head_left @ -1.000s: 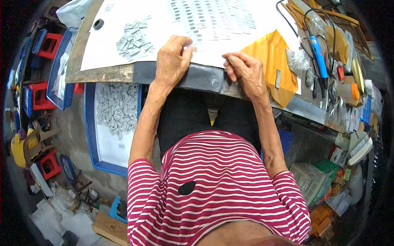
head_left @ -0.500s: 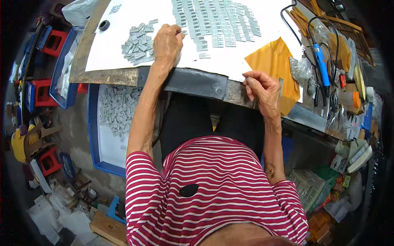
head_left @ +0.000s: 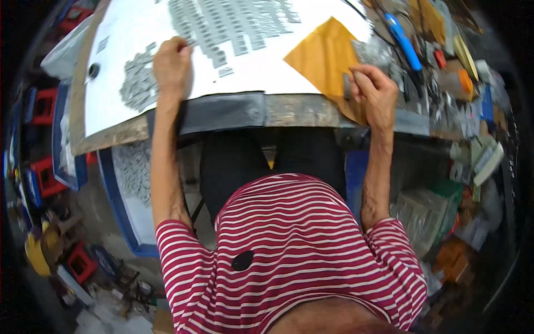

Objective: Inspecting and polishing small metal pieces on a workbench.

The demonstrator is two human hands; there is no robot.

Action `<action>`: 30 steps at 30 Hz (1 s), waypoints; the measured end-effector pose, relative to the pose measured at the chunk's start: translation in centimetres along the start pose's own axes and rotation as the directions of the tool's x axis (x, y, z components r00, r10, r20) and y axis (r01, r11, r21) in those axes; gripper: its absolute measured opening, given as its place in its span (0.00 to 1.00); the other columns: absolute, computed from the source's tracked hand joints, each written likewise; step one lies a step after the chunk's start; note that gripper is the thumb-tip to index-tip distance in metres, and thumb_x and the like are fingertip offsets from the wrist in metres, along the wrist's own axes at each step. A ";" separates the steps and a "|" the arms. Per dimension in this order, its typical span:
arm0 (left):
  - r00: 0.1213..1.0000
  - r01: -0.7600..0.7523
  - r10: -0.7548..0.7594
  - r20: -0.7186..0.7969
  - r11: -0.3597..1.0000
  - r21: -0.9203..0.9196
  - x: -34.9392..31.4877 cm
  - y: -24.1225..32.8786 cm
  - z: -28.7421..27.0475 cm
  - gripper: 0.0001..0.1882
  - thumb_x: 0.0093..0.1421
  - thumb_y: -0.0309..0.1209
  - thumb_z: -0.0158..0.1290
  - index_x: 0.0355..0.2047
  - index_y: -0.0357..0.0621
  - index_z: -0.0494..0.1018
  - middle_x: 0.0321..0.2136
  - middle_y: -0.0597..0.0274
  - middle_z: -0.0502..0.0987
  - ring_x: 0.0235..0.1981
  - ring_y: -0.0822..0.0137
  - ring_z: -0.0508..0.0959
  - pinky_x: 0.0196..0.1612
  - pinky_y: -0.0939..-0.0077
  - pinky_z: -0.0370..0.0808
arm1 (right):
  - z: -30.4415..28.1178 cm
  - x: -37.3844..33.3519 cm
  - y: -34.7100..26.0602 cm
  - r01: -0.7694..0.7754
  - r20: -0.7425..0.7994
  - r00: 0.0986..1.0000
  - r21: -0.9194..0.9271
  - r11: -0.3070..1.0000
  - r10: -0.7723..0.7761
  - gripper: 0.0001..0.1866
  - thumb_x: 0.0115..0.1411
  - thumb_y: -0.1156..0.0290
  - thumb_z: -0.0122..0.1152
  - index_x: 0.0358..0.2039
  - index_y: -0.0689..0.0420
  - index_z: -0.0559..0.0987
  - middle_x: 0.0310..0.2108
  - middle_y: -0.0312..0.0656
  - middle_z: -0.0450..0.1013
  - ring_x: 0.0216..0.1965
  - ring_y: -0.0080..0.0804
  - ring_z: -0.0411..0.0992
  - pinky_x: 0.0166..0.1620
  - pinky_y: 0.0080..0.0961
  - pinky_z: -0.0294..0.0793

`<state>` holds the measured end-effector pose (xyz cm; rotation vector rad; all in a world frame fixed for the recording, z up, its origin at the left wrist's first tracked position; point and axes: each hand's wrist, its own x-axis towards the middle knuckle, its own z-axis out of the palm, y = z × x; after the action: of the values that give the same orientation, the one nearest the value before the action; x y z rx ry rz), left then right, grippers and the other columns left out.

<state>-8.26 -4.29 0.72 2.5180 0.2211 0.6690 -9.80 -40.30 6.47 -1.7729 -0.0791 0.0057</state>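
Observation:
My left hand (head_left: 172,68) is closed, fingers curled together, above the white sheet (head_left: 245,78). It lies between a heap of small flat grey pieces (head_left: 138,82) and the near ends of long rows of similar pieces (head_left: 228,25). Whatever its fingertips may pinch is hidden. Over the orange-brown paper (head_left: 322,55) at the table's front edge, my right hand (head_left: 377,96) has its thumb and fingers pressed together. A small grey strip (head_left: 346,88) shows right beside these fingertips; blur hides whether they touch it or hold something.
A black ring (head_left: 93,70) sits left of the heap. To the right are a blue pen-like tool (head_left: 403,42) with a cord, a crumpled clear bag (head_left: 371,53) and assorted clutter. Below the table's left side stands a blue-rimmed tray (head_left: 114,200) of grey pieces.
The view has shifted, so the table appears further left. My right hand has moved right across the orange-brown paper, past the grey strip. My left hand stays near the heap and rows.

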 end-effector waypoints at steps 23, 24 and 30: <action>0.998 0.027 -0.041 -0.049 0.967 -0.252 -4.4 2.6 -6.6 0.06 0.53 0.25 0.51 0.32 0.37 0.75 0.26 0.60 0.76 0.28 0.71 0.75 0.32 0.80 0.71 | -1.6 3.0 3.5 0.628 0.457 0.776 -0.627 0.461 -0.436 0.04 0.53 0.78 0.52 0.31 0.61 0.70 0.27 0.48 0.66 0.28 0.49 0.68 0.29 0.35 0.67; 0.998 0.015 -0.032 -0.059 0.963 -0.268 -4.7 2.2 -7.0 0.06 0.53 0.25 0.51 0.31 0.37 0.75 0.26 0.60 0.76 0.28 0.71 0.75 0.31 0.80 0.70 | -1.8 3.0 3.4 0.633 0.486 0.772 -0.642 0.433 -0.409 0.04 0.53 0.77 0.52 0.30 0.60 0.69 0.28 0.48 0.66 0.29 0.50 0.68 0.29 0.37 0.67; 0.983 0.053 -0.084 -0.164 0.981 -0.188 -5.4 0.8 -9.2 0.06 0.52 0.25 0.51 0.30 0.37 0.74 0.24 0.60 0.75 0.23 0.72 0.73 0.28 0.81 0.69 | -2.8 3.6 3.4 0.660 0.584 0.752 -0.665 0.350 -0.307 0.03 0.54 0.80 0.47 0.30 0.61 0.67 0.27 0.52 0.64 0.29 0.54 0.66 0.29 0.40 0.65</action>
<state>-17.51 -2.41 5.68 2.2694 0.2928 0.8398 -5.87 -43.52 3.87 -2.6651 -1.0999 -0.1871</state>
